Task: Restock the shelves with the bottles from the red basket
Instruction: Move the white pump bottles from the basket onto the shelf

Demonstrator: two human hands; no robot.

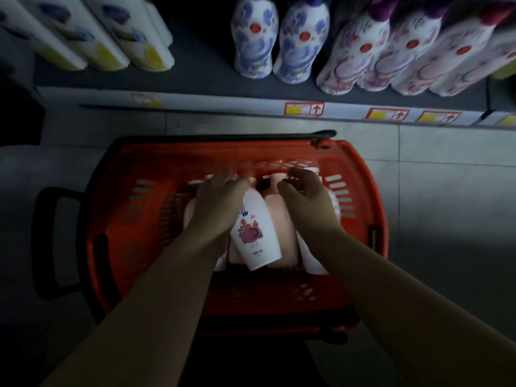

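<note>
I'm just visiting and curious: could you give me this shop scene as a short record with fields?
Basket: red basket on the floor, before the shelf
Contents: white rose-label bottle lying atop pale pink bottles
Left hand: fingers extended, on that bottle's upper end
Right hand: fingers curled over the pink bottles; grip unclear
Shelf stock: yellow-labelled bottles, blue-flowered bottles, purple-flowered bottles

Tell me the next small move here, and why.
Probably curl the left hand round the rose-label bottle and lift it out: the hand rests on its neck end, and it lies on top of the other bottles in the red basket.
</note>
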